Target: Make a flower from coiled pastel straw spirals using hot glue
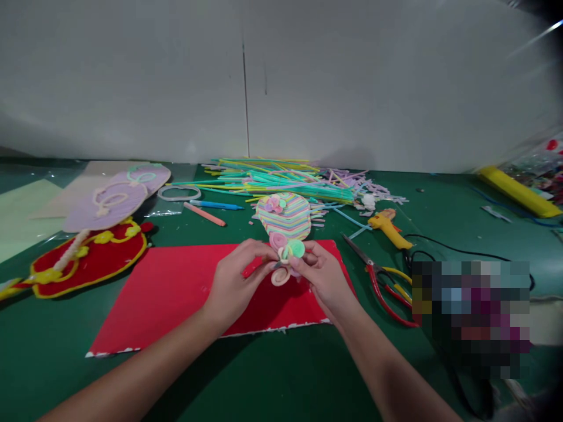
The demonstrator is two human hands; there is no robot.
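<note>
Head view: left hand point(240, 275) and right hand point(323, 272) pinch a pastel coiled ornament point(285, 255) at the frame's centre; red sheet point(185, 275) beneath; scissors point(373, 275) right of centre.

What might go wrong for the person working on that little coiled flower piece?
The coiled piece is pinched in the fingertips of both the left hand and the right hand, so a hard squeeze might bend its coils. The scissors seem to lie open near the right forearm; a sideways sweep could catch a blade.
</note>
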